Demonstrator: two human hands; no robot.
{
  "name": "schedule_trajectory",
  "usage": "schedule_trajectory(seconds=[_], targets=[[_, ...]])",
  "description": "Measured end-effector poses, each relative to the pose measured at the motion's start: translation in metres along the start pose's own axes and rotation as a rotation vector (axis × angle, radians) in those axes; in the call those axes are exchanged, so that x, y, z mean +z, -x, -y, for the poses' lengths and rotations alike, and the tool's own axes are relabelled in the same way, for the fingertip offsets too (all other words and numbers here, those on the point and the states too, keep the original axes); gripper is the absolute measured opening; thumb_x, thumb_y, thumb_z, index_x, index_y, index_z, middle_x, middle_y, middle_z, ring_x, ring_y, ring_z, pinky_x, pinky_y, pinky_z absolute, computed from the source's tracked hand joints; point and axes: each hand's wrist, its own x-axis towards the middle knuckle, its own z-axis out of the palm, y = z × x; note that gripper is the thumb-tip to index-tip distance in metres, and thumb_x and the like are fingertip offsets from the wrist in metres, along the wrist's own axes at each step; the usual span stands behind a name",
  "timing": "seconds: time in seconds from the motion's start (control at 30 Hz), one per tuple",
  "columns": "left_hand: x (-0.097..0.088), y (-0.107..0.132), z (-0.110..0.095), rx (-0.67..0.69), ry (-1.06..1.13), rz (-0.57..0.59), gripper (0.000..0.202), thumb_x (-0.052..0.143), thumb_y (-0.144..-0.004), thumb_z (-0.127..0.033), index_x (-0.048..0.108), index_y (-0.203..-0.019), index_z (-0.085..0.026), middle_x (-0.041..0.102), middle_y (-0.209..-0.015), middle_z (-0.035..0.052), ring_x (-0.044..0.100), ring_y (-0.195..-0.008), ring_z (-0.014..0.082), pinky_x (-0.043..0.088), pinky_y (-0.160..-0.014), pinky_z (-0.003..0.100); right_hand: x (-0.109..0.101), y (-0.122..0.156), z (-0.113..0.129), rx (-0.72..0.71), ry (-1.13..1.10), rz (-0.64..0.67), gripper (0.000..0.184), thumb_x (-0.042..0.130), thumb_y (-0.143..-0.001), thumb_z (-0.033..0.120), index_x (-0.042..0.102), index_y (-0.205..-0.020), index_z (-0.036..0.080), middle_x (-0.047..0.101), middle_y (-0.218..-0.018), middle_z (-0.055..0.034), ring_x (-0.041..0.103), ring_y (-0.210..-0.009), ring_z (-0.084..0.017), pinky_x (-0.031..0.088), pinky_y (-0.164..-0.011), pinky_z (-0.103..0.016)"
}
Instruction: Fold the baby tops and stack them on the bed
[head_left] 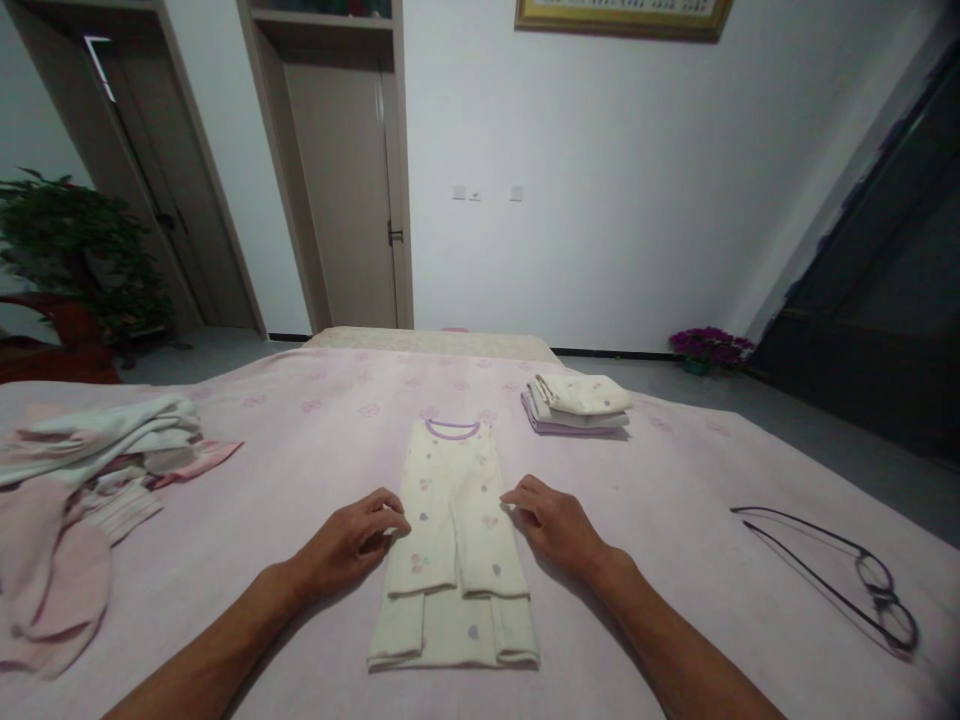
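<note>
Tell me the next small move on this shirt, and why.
Probably fold the hem up toward the collar. The shirt lies flat with both sleeves already folded in, the left hand and right hand rest at its side edges, and the pile behind is folded shorter.

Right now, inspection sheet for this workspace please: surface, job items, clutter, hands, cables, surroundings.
Surface: pink floral bedspread, flat.
Job's things: cream top, purple neckline, sleeves folded in, lying flat at centre.
Clutter: folded stack behind it to the right; loose clothes pile at left; glasses at right.
Hands: left hand curled at the top's left edge, grip unclear; right hand fingertips on its right edge.
Cables: nothing seen.
Surroundings: white wall, doors, potted plant, purple flowers on the floor.
</note>
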Motion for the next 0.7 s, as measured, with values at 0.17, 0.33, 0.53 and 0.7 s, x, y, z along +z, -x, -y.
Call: schedule_trajectory(seconds=[0.17,0.33,0.53,0.7], targets=[[-0.012,-0.001,-0.007,-0.039,0.154,0.124,0.028,0.053,-0.081,-0.011,0.068,-0.102,-0.022,0.06,-0.118,0.0066,0.062,-0.089,0.0117,0.051,-0.076,0.021,-0.009,0.001,-0.004,-0.128,-0.032,0.102,0.043,0.048,-0.085,0.006,0.07,-0.115,0.029,0.066,-0.122,-0.0033,0.066,-0.099,-0.016,0.051,-0.086,-0.027],[-0.017,0.003,-0.002,-0.026,0.172,0.189,0.042,0.06,-0.074,-0.007,0.07,-0.11,-0.026,0.06,-0.127,0.0068,0.06,-0.113,0.0181,0.051,-0.092,0.027,0.002,0.001,-0.005,-0.21,-0.118,0.086,0.043,0.051,-0.084,0.005,0.074,-0.109,0.03,0.065,-0.129,-0.0019,0.066,-0.108,-0.016,0.052,-0.091,-0.029],[-0.005,0.004,0.002,0.071,0.076,0.113,0.027,0.059,-0.086,-0.015,0.072,-0.107,-0.025,0.066,-0.122,0.0088,0.064,-0.11,0.0185,0.053,-0.093,0.029,0.017,0.003,-0.011,-0.319,-0.26,0.004,0.034,0.056,-0.088,0.01,0.072,-0.113,0.027,0.069,-0.122,-0.006,0.066,-0.11,-0.017,0.054,-0.094,-0.032],[-0.002,0.005,-0.001,0.214,-0.019,0.061,0.029,0.053,-0.089,-0.009,0.068,-0.109,-0.023,0.07,-0.114,0.0095,0.067,-0.103,0.0172,0.055,-0.088,0.027,0.02,0.003,-0.008,-0.388,-0.282,-0.001,0.032,0.053,-0.092,0.011,0.07,-0.114,0.026,0.071,-0.117,-0.0072,0.066,-0.107,-0.018,0.054,-0.092,-0.035]])
